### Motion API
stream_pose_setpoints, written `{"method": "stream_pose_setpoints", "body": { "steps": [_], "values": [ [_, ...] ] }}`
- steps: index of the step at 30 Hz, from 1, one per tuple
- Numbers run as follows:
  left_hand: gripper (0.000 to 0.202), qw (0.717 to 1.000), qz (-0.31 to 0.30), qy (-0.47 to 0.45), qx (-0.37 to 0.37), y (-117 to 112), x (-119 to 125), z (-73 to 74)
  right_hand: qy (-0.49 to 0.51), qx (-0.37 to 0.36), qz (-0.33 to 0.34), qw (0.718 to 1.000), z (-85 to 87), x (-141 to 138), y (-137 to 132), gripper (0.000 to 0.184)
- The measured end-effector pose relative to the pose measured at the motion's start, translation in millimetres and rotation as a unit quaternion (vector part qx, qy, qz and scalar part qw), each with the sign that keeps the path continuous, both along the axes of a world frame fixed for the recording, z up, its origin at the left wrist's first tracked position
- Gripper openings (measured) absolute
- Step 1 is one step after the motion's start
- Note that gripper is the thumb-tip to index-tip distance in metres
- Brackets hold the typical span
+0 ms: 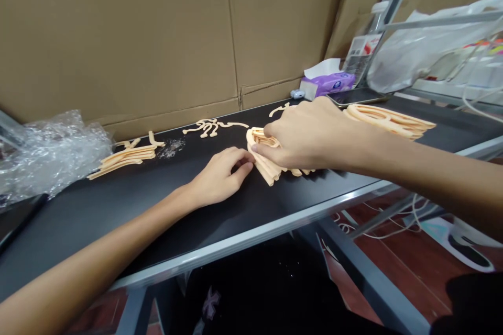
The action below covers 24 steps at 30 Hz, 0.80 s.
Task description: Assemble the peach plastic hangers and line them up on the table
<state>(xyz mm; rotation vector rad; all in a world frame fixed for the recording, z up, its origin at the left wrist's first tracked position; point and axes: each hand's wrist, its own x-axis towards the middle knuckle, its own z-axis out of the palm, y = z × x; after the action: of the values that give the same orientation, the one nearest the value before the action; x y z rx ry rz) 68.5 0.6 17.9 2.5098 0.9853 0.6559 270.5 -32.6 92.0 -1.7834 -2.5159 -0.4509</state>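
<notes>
A looped bundle of cream-coloured strips (268, 171), which look soft and foam-like, lies on the black table top in front of me. My right hand (306, 133) reaches over it from the right, thumb and fingers closed on its upper part and covering much of it. At the bundle's left edge is my left hand (226, 175), its thumb and index finger curled into a pinch against the strips. Just behind, thin branching cream pieces (210, 126) lie flat. Another looped cream bundle (389, 120) rests to the right, partly behind my right forearm.
On the left lie a stack of cream strips (128, 157), white crumbs (172, 148) and crumpled clear plastic wrap (51, 152). Cardboard (157, 36) walls the back. A purple tissue pack (330, 84), a dark phone (356, 97) and a clear bottle (363, 44) stand far right.
</notes>
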Motion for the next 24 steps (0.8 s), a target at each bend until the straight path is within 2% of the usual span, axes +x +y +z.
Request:
{"method": "stream_pose_setpoints", "body": {
  "steps": [5,8,11,13,17,22,24],
  "values": [
    [0.022,1.000,-0.006,0.004,0.002,0,-3,-0.6,0.081,0.034,0.024,0.996,0.1,18,20,0.044],
    [0.025,1.000,-0.001,0.015,0.017,-2,-11,0.3,0.119,-0.019,0.032,0.992,-0.1,28,35,0.042],
    [0.029,0.999,0.022,0.029,0.037,-6,-25,2.1,0.144,-0.068,0.077,0.984,-0.5,34,54,0.036],
    [0.032,0.997,0.040,0.043,0.059,-7,-39,3.6,0.167,-0.081,0.112,0.976,-1.3,35,67,0.034],
    [0.033,0.988,0.071,0.061,0.126,-7,-72,6.7,0.200,-0.123,0.156,0.959,-2.0,34,85,0.044],
    [0.028,0.970,0.134,0.066,0.190,0,-122,13.6,0.189,-0.136,0.160,0.959,-1.1,30,85,0.043],
    [0.023,0.959,0.164,0.095,0.213,2,-144,18.5,0.172,-0.133,0.158,0.963,-2.8,30,83,0.045]
  ]
}}
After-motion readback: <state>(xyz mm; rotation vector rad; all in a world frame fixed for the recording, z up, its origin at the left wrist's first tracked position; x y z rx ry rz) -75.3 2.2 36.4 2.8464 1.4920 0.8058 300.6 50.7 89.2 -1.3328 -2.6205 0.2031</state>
